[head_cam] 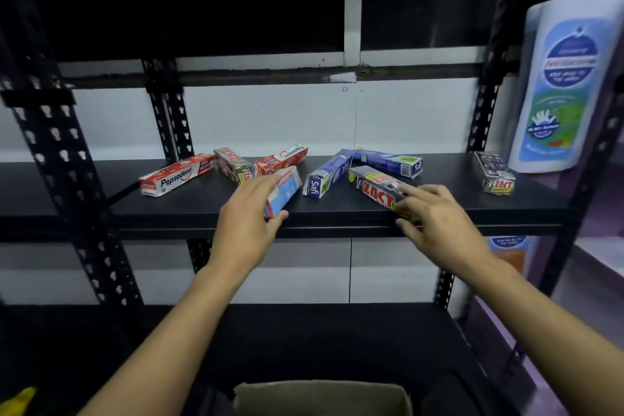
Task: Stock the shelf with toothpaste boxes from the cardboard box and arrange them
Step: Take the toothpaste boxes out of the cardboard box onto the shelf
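Black metal shelf [337, 209], and both boxes being handled sit right at its front edge, so that's my worry. Left hand [250, 216] has fingers over and thumb under the near end of a pale blue box [287, 191]. If that hold slips mid-swing, I reckon it drops off the edge or clips the red box [282, 159] just behind.

Right hand [435, 216] pinches the near end of the grey Zact box [374, 187]. Its far end is just beside a blue Safi box [326, 176], so a push would probably shove that one.

Pale blue box: long axis runs from the front edge back and slightly right. Grey Zact box: front edge back and left, label up.
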{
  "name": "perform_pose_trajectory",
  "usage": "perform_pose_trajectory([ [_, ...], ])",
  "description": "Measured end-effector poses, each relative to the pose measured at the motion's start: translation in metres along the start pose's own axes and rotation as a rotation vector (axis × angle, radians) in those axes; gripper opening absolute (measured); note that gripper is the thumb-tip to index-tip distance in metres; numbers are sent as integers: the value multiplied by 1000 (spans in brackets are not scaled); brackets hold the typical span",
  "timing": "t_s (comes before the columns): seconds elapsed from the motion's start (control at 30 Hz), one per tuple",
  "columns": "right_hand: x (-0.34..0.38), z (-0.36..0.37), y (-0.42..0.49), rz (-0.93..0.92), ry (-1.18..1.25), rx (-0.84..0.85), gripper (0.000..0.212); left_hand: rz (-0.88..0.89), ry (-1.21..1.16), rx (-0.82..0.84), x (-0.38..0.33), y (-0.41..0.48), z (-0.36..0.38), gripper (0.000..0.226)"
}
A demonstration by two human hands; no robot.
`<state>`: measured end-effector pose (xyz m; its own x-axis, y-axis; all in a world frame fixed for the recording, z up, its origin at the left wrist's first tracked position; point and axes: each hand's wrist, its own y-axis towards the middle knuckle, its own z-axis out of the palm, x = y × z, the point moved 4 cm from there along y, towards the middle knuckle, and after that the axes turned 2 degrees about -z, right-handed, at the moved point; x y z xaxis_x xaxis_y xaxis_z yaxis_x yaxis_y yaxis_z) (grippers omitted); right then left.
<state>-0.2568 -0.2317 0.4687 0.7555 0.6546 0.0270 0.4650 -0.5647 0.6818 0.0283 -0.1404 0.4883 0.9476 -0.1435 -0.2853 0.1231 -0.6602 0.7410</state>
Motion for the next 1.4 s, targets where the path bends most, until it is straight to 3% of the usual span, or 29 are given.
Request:
perform_pose_trajectory([
  [0.07, 0, 5, 3, -17, -8, -9, 20, -8, -34, 66, 1, 2, 11, 69],
  [0.23, 0, 10, 15, 97, 77, -22, 49, -7, -137, 158, -10, 5, 28, 66],
  [0.4, -2, 18, 29, 194, 120, -30, 44, -213, -240, 91, -8, 10, 40, 61],
  [0.77, -30, 48, 67, 289, 94, 96, 44, -143, -263, 160, -16, 16, 47, 68],
  [1.27, -36, 59, 83, 216, 35, 271, 52, -107, -235, 251, -27, 28, 72, 79],
  [1.4, -21, 44, 69, 222, 37, 94, 49, -82, -186, 219, -27, 22, 68, 81],
])
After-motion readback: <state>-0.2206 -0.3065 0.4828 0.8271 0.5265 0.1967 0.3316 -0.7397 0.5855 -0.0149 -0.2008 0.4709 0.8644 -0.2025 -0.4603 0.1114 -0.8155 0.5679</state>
